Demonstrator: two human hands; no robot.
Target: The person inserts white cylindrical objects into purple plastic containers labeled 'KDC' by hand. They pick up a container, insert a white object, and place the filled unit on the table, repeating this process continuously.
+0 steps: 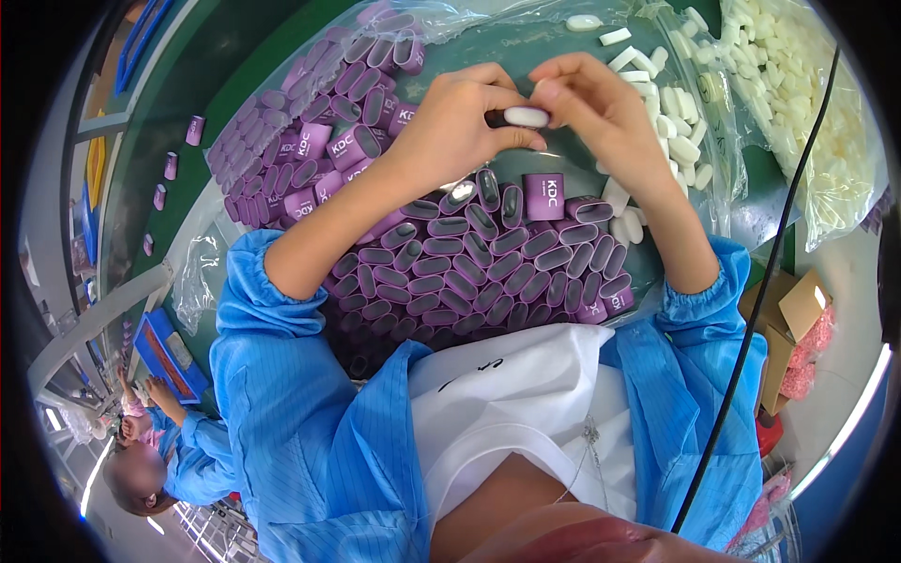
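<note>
Head view: at nearly one o'clock, pinches a purple case (pixel 492 119) with a white cap (pixel 526 117) at its mouth between left hand's (pixel 455 117) thumb and fingers, and curls the right hand (pixel 605 114) by the cap's three-o'clock end, though cannot tell whether gripping. Shows packed cases (pixel 427 266) at six o'clock from both hands, loose white caps (pixel 683 148) toward two o'clock, and pale pieces (pixel 798 98) farther out.

Light-blue jacket (pixel 300 422), shiny, thin darker pinstripes, worn open; sleeves (pixel 272 300) bunched up at elbows. White round-neck shirt (pixel 516 403) underneath, small black script-like marking (pixel 485 370) on it. Thin silver necklace (pixel 590 435) with pendant. Forearms (pixel 352 202), hands (pixel 455 117) bare. Black cable (pixel 725 418) crosses jacket's right side.
</note>
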